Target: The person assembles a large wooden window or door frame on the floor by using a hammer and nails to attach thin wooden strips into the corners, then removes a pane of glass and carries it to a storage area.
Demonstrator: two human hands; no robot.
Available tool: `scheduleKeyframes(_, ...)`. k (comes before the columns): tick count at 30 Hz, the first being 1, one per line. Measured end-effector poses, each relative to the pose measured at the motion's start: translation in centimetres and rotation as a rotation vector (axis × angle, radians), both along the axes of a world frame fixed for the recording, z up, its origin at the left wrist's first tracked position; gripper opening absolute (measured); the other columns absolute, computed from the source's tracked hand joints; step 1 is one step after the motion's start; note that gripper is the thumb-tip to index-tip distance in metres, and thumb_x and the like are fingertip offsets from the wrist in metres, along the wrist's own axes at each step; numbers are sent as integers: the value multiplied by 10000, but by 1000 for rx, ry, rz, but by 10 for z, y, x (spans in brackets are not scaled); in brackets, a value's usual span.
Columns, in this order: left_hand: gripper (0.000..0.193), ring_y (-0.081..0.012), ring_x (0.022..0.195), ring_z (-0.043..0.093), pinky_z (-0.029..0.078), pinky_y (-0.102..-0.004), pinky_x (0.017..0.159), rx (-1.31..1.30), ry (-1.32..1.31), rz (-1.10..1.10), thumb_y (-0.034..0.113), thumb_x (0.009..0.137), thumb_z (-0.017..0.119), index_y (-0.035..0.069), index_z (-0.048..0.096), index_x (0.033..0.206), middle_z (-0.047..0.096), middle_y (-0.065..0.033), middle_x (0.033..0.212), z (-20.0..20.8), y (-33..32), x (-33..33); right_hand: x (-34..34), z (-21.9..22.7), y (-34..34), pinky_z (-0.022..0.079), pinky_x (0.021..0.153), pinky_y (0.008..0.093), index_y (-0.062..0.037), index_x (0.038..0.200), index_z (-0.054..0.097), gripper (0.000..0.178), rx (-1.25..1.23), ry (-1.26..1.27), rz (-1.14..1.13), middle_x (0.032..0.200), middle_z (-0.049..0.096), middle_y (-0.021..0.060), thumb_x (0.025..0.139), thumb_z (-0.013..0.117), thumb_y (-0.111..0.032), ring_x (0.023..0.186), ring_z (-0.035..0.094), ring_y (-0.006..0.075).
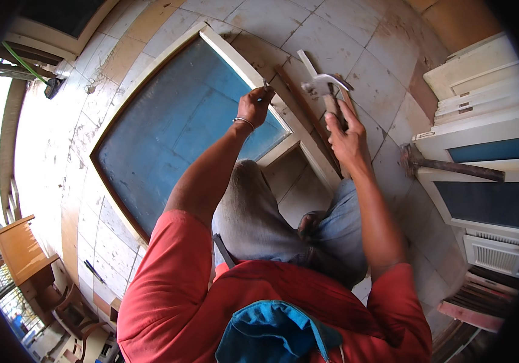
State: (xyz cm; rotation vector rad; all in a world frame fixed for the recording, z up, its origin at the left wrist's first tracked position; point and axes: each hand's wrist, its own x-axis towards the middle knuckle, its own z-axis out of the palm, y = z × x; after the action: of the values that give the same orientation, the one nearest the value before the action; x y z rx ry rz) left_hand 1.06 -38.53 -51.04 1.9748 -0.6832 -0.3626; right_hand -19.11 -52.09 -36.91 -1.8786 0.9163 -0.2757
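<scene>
My left hand (253,107) rests at the white wooden frame (235,59) of a panel with bluish glass (180,115). Its fingers are pinched around a small, thin, dark piece (265,85) standing at the frame's edge; it looks like a nail, but most of it is hidden. To the right, my right hand (349,139) is closed round the handle of a claw hammer (326,81). The hammer's metal head is raised beside the frame, apart from my left hand. The panel's lower section, near my knees, has no glass, and floor tiles show through it.
Wooden strips (302,100) lie along the frame's right side. A second hammer (459,169) lies near white framed panels (483,133) at the right. A white vent grille (496,254) is below them. Wooden furniture (26,248) stands at the lower left on the tiled floor.
</scene>
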Motion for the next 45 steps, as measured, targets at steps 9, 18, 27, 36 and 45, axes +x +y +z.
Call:
scheduleKeyframes(9, 203, -357, 791, 634, 508, -386, 698, -147, -122, 12, 248, 886, 625, 65, 685, 952, 656, -156, 893, -8, 6, -20, 38, 16, 31, 501, 855, 428, -7, 1258, 539, 425, -465, -314, 318, 1095, 630, 260, 917, 591, -255, 1032, 606, 425)
scheduleKeyframes(18, 155, -338, 779, 649, 511, -393, 677, -73, -167, 42, 198, 891, 609, 85, 693, 955, 657, -144, 859, -12, 6, -21, 49, 22, 30, 510, 829, 405, 19, 1247, 548, 438, -471, -180, 414, 1048, 633, 286, 902, 609, -244, 979, 637, 406)
scheduleKeyframes(27, 184, -339, 768, 638, 502, -398, 669, -20, -188, 4, 230, 884, 621, 85, 693, 969, 650, -145, 855, -13, -1, -17, 40, 11, 20, 483, 901, 371, 4, 1244, 566, 443, -342, -64, 374, 1148, 624, 249, 905, 617, -276, 1090, 615, 348)
scheduleKeyframes(36, 216, -329, 893, 663, 511, -440, 798, 759, -295, -380, 217, 874, 536, 101, 715, 903, 688, -179, 975, 7, -93, 1, 27, 26, 5, 451, 507, 241, -63, 1363, 483, 543, 156, -190, -127, 768, 604, 27, 903, 650, -296, 560, 515, 79)
scheduleKeyframes(45, 284, -362, 1005, 595, 486, -433, 861, 122, -185, -83, 198, 835, 558, 103, 651, 1085, 638, -166, 1033, 18, -16, 35, -44, 21, -84, 410, 462, 209, -90, 1125, 623, 321, 254, 60, -244, 760, 558, -30, 880, 668, -293, 551, 485, 43)
